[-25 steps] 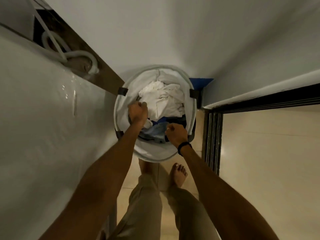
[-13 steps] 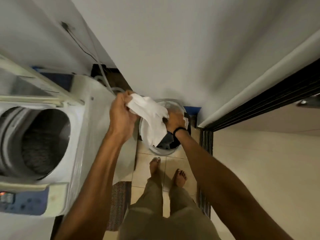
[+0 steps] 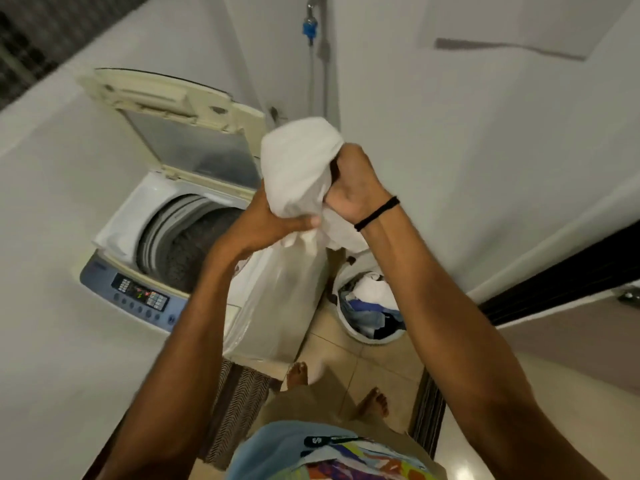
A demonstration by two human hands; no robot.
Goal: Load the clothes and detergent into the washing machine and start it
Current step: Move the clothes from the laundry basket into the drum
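White walls enclose a narrow laundry corner floored with pale tiles (image 3: 349,362), seen from the head camera. A top-loading washing machine (image 3: 145,271) is set against the left wall, its lid (image 3: 180,133) raised and tilted back so that the grey drum (image 3: 194,247) is exposed. A blue control panel (image 3: 138,299) with buttons runs along the machine's near edge. A striped mat (image 3: 235,407) is laid on the floor at the machine's foot.

A bundle of white cloth (image 3: 298,171) is held up in the air between both hands, to the right of the drum opening and above the machine's right side; a length of it hangs down below them. The left hand (image 3: 266,220) has its grip closed around the lower part of the bundle, and the right hand (image 3: 356,188), a black band (image 3: 377,213) on its wrist, has its grip closed on the right edge of the same cloth.

A white laundry basket (image 3: 370,299) stands on the floor just right of the machine, with white, blue and dark clothes lying inside. Two bare feet are seen on the tiles below it.
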